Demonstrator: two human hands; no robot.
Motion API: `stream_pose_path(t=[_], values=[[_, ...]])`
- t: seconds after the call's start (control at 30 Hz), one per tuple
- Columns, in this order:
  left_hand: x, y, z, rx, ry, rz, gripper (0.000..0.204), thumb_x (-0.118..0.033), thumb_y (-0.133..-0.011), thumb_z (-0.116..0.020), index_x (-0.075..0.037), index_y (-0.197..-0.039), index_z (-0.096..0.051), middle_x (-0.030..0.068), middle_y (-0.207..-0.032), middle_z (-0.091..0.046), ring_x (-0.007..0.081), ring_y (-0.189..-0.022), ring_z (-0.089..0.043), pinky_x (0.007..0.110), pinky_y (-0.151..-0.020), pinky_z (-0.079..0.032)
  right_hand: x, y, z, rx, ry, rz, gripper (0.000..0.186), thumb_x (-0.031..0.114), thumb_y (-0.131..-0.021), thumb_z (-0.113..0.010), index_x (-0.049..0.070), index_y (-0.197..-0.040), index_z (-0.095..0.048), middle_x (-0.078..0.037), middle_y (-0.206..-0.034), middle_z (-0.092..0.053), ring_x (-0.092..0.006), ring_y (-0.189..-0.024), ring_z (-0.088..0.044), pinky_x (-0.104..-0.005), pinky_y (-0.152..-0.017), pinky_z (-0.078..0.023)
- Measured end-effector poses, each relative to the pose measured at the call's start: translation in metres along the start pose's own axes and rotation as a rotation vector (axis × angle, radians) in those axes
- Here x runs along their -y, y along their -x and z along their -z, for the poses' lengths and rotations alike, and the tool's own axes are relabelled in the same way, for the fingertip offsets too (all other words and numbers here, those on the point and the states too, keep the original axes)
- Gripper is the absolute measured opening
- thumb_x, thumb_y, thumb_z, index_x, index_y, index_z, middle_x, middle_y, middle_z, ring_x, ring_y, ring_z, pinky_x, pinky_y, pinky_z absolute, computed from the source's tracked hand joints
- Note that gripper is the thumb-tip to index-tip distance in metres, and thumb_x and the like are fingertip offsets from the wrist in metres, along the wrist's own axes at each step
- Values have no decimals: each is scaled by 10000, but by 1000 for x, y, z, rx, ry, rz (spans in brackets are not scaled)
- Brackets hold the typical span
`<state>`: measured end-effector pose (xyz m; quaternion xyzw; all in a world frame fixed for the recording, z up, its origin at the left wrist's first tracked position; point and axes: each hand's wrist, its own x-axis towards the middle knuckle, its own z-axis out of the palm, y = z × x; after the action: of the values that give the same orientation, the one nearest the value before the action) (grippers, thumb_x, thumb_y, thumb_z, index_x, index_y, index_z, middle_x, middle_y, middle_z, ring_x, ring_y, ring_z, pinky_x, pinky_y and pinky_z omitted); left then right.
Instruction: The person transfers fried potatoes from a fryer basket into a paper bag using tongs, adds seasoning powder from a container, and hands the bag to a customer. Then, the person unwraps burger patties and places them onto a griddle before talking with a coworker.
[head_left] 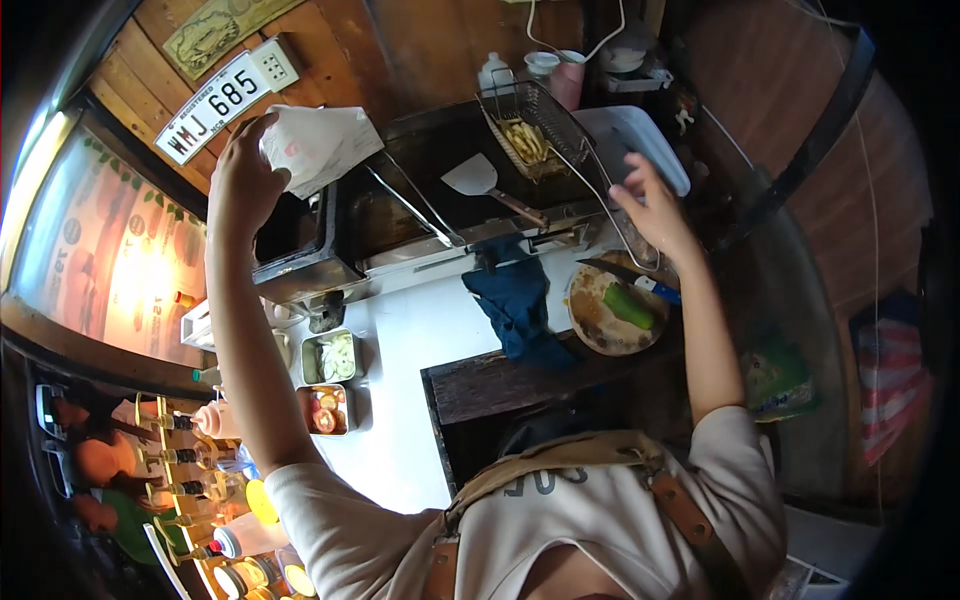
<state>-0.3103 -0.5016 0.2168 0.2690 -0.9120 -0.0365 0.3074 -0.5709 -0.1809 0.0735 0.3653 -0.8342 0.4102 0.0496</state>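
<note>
upper left of the frame, the left hand (243, 183) pinches a white paper sheet (318, 146). right hand (652, 207), open and empty, reaches the wire fry basket (535, 130) of fries at top centre; likely fries remain unwrapped

Fry basket (528, 135) over fryer (440, 190) (fries inside); cloth (515, 300) before it, board (612, 312) right.
</note>
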Motion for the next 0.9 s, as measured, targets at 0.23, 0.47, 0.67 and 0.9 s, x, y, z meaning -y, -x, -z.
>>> stream_pose_path(t=[0.23,0.47,0.67,0.9], values=[[7,35,31,-26,78,15,578,31,-603,-574,-76,-1166,-502,82,-1032,-553,183,-674,-519,299,-693,-451,119,18,-161,150,312,375,427,213,-695,-675,29,-995,-434,-163,-925,-524,-319,-852,-531,-410,-714,-455],[25,69,48,-33,129,31,593,72,-588,-548,-77,-1160,-494,58,-1067,-531,159,-641,-489,280,-652,-446,108,-7,-224,174,548,302,310,148,-739,-599,42,-989,-449,-165,-917,-575,-283,-826,-559,-374,-672,-471],[32,62,42,-53,169,-38,604,95,-582,-528,-83,-1159,-492,61,-1075,-527,159,-623,-476,260,-622,-442,136,-55,-164,153,424,236,353,98,-768,-523,-6,-1088,-420,-246,-884,-568,-379,-790,-600,-446,-656,-502],[16,51,27,-43,201,-65,610,101,-575,-535,-78,-1156,-490,71,-1097,-525,157,-618,-470,263,-630,-443,143,-78,46,175,458,390,390,137,-765,-543,17,-1090,-364,-206,-746,-569,-339,-708,-591,-407,-606,-441]])
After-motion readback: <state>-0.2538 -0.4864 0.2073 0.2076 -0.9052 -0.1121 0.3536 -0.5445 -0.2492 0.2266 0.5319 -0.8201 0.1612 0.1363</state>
